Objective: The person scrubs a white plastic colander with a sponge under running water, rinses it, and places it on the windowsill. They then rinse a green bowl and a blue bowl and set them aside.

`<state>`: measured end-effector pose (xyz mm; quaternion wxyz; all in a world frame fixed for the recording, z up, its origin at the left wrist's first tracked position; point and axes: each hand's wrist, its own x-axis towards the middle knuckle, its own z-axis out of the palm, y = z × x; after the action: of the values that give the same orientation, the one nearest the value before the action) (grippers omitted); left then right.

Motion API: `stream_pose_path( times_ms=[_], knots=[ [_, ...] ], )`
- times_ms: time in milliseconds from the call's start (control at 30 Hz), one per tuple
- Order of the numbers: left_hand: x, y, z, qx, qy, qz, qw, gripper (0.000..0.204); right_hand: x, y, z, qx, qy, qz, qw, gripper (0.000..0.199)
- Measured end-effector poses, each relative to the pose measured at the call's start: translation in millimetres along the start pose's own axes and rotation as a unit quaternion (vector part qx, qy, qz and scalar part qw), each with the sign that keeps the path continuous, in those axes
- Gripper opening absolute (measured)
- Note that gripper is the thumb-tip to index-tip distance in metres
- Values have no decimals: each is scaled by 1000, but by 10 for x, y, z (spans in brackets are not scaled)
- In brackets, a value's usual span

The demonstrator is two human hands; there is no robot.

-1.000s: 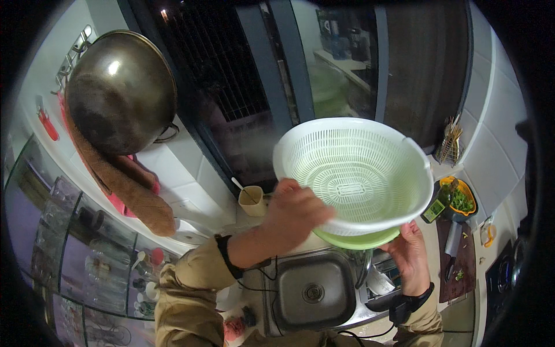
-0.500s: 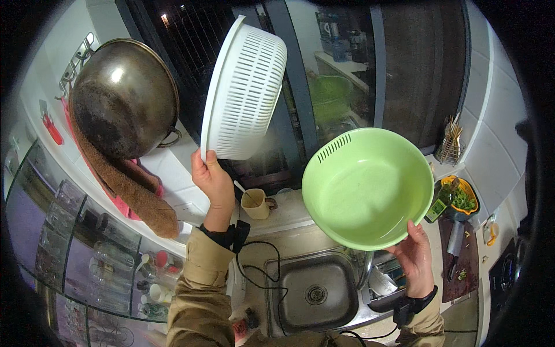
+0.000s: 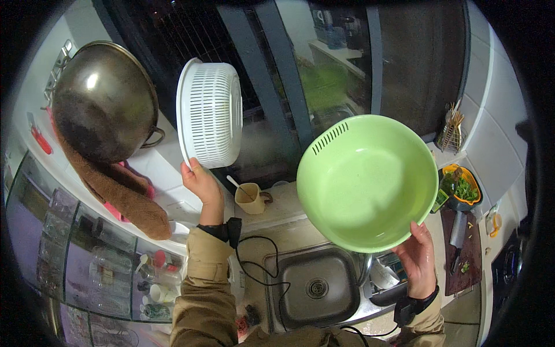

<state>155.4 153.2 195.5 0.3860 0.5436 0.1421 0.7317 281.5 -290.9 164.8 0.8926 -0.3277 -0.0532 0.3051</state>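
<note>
Pinched by its rim in my left hand (image 3: 203, 186) is a white slotted colander (image 3: 213, 115), held up on its side in front of the dark window. My right hand (image 3: 417, 260) grips the lower right rim of a light green basin (image 3: 367, 179), its thumb over the edge. The basin's inside faces me and shows a row of slots near its upper left rim. It is raised above the far side of the metal sink (image 3: 317, 289), partly covering the tap (image 3: 365, 269). Colander and basin are apart.
On the left wall hang a large wok (image 3: 104, 101) and a brown towel (image 3: 110, 179). A beige mug (image 3: 250, 199) with a spoon stands on the ledge. At right are an orange basket of greens (image 3: 464, 188), a cleaver (image 3: 457, 234) and a cutting board (image 3: 471, 260). Glass shelves (image 3: 66, 246) line the left.
The white colander has moved left and downward and turned, looking smaller now. My left hand shifted slightly left with it. The green basin has tilted a little, still in my right hand.
</note>
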Motion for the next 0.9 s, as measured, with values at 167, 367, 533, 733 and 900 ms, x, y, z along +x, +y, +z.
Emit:
stream_pose_path(
  times_ms=[167, 367, 533, 733, 900],
  knots=[
    [102, -488, 178, 76, -16, -62, 995, 23, -4, -15, 45, -31, 18, -11, 999, 33],
    [354, -1273, 433, -53, 106, -227, 967, 23, -23, 28, 92, -48, 42, -30, 998, 36],
    [233, -1982, 454, -75, 136, -404, 901, 23, 9, 96, 104, -104, 38, -75, 991, 44],
    [103, -2470, 457, -27, 82, -481, 872, 22, 41, 122, 39, -79, 78, -34, 993, 47],
    [153, -2640, 304, 29, -35, -518, 854, 20, 48, 152, -7, -105, 67, -32, 992, 41]
  ],
)
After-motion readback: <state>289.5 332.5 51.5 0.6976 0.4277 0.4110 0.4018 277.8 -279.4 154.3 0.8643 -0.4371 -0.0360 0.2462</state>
